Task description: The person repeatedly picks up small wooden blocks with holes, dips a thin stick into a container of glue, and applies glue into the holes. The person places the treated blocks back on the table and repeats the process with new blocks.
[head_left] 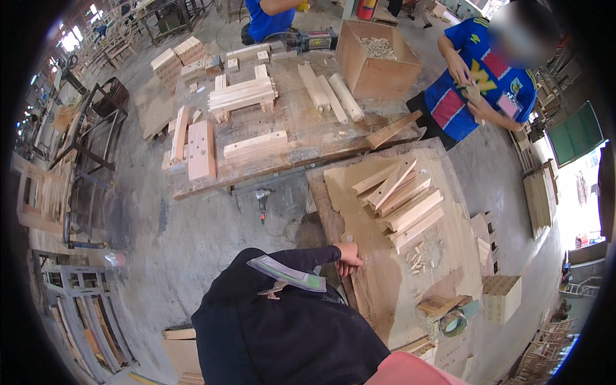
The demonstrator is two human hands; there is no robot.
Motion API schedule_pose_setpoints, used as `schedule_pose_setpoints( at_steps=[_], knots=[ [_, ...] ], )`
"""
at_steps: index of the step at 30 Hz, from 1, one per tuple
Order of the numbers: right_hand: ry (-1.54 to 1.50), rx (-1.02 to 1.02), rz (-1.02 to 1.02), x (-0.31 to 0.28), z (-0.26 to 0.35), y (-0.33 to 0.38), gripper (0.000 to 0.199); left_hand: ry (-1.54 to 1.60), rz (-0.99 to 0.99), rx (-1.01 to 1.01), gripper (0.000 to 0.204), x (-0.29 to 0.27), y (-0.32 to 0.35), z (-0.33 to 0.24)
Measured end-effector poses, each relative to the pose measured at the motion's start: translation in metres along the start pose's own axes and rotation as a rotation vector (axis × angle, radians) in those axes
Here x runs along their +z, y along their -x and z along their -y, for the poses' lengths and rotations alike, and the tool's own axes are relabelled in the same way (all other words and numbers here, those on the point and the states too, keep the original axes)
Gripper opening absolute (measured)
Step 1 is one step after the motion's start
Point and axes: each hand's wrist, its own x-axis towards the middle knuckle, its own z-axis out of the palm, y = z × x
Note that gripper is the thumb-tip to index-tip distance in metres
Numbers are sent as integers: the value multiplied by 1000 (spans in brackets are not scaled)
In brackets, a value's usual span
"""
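Left hand [349, 258] curled on near edge of plywood bench top [378, 289], grip contents cannot be told | right hand unseen | small dowel pegs [418, 258] lie near, beyond them stacked wood slats [401, 199] (loosely piled) | risk: a nudge could scatter pegs | dusty concrete floor [186, 250], cluttered workshop.

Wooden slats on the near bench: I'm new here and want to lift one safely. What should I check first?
1. Left hand free: cannot tell; its fingers curl at the bench edge.
2. Slat stack tidy: not ok; pieces lie fanned and crooked.
3. Loose dowels off the stack: ok; they lie beside it.
4. Co-worker's hands away from the stack: ok; they are at the co-worker's chest.
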Motion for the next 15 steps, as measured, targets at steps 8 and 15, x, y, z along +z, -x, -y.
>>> schedule_pose_setpoints(
  at_steps=[8, 15],
  knots=[
    [51, 25, -37, 6, 1, 16, 73, 111, 85, -8, 47, 3, -13, 8],
    [320, -448, -684, -25, -9, 3, 68, 70, 61, 43, 46, 0, -5, 7]
  ],
)
